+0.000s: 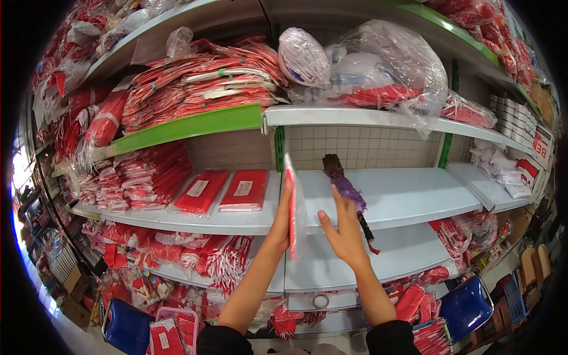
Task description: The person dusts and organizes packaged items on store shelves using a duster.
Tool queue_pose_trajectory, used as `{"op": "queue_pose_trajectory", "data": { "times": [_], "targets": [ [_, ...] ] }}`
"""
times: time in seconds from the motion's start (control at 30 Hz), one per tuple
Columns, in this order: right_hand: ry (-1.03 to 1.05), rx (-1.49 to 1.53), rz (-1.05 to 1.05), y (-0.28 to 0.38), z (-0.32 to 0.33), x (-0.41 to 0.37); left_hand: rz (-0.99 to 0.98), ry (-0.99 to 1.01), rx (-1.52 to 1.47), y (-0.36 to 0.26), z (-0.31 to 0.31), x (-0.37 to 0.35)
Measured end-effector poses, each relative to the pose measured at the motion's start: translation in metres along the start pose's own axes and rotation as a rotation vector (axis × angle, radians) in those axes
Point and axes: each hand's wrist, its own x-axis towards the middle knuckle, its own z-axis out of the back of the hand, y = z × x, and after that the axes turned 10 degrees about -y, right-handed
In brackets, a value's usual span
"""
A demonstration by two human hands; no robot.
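My left hand (280, 220) grips a flat red packet in clear plastic (292, 216), held upright and seen nearly edge-on. The fingers lie along its left face. To the right, apart from the packet, my right hand (343, 232) is open with thumb and fingers spread. Behind it a purple duster (349, 190) lies on the middle shelf, its dark handle sticking out over the front edge. Two labelled red packets, one farther left (202, 191) and one nearer (244, 189), lie flat side by side on that shelf, left of my left hand.
The middle shelf (408, 192) carries stacks of red packets (151, 180) at its left. Bundled red goods (207, 83) and a large clear bag (384, 65) fill the shelf above. A tape roll (320, 302) sits low down. Blue chairs (467, 307) and a pink basket (188, 322) stand below.
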Motion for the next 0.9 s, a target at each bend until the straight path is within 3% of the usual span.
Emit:
{"op": "queue_pose_trajectory", "data": {
  "times": [0.07,0.1,0.17,0.2,0.27,0.33,0.37,0.47,0.6,0.7,0.83,0.9],
  "targets": [
    [0.265,0.722,-0.365,0.030,-0.008,0.002,-0.066,-0.153,0.218,-0.019,-0.011,0.000],
    [0.236,0.679,-0.290,0.034,-0.018,0.004,-0.066,-0.165,0.308,-0.030,-0.011,-0.002],
    [0.179,0.589,-0.133,0.034,-0.042,0.010,0.152,0.142,0.225,-0.053,0.008,0.001],
    [0.160,0.752,-0.055,0.007,-0.069,0.017,0.126,0.014,0.279,-0.054,0.025,0.010],
    [0.174,0.891,-0.273,0.004,-0.077,0.028,0.069,-0.241,0.382,-0.046,0.068,0.039],
    [0.194,1.034,-0.536,0.009,-0.082,0.040,0.019,-0.211,0.266,-0.059,0.108,0.051],
    [0.220,1.086,-0.567,0.009,-0.087,0.047,-0.001,-0.184,0.209,-0.065,0.126,0.054],
    [0.292,1.210,-0.640,0.009,-0.111,0.065,0.044,-0.098,0.488,-0.081,0.159,0.054],
    [0.383,1.247,-0.660,-0.003,-0.165,0.096,-0.124,-0.124,0.463,-0.089,0.187,0.068],
    [0.364,1.092,-0.676,-0.001,-0.205,0.112,-0.401,-0.222,0.549,-0.086,0.214,0.102],
    [0.091,0.339,-0.096,-0.001,-0.238,0.113,-0.523,-0.324,0.771,-0.068,0.246,0.142],
    [0.137,0.147,-0.031,-0.004,-0.245,0.109,-0.561,-0.386,1.021,-0.068,0.244,0.136]
  ]
}}
